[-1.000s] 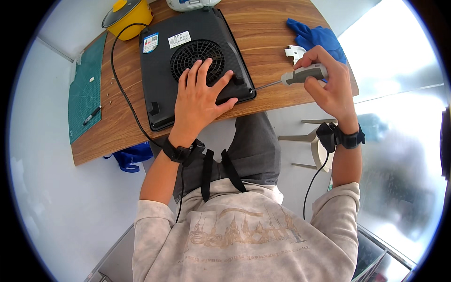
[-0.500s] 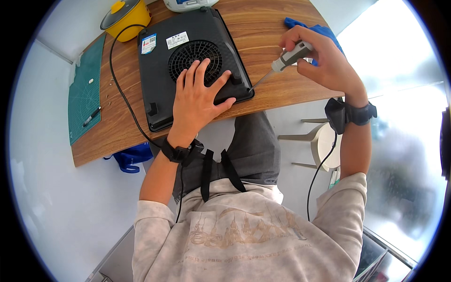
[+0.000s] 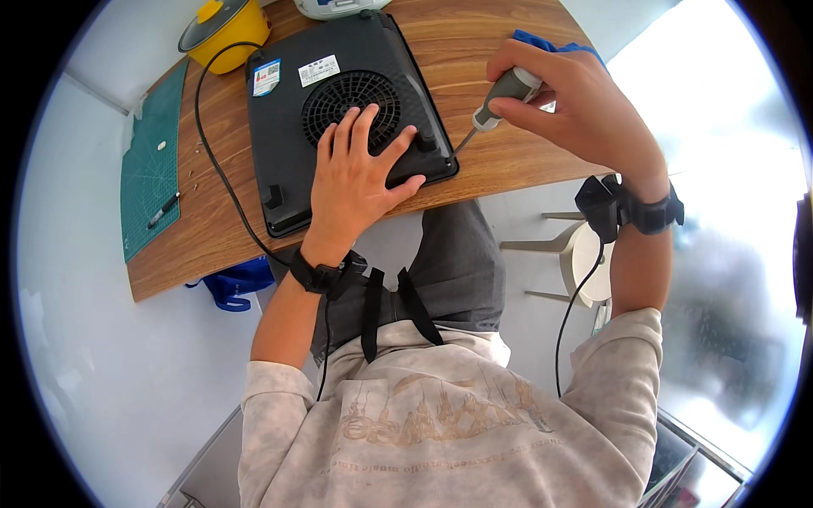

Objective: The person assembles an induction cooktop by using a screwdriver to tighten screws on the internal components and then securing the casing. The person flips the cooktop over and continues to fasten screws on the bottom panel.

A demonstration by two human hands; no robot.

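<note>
A black cooktop (image 3: pixel 292 148) lies upside down on the wooden table (image 3: pixel 500 161), its round vent grille facing up. My left hand (image 3: pixel 360 178) presses flat on its near right part, fingers spread over the grille. My right hand (image 3: pixel 576 106) grips a grey-handled screwdriver (image 3: pixel 495 106). Its thin shaft slants down to the left, and the tip sits at the cooktop's near right corner, beside a black foot (image 3: pixel 426 142).
The cooktop's black cord (image 3: pixel 216 165) loops across the table on the left. A green cutting mat (image 3: pixel 152 169) with a pen (image 3: pixel 163 211) lies at the left end. A yellow pot (image 3: pixel 224 25) stands at the back, a blue cloth (image 3: pixel 542 42) behind my right hand. A white chair (image 3: pixel 576 254) stands below the table.
My right hand has lifted the screwdriver and swung it left, bringing the tip from beside the table's right edge to the cooktop's near right corner. My left hand stayed put.
</note>
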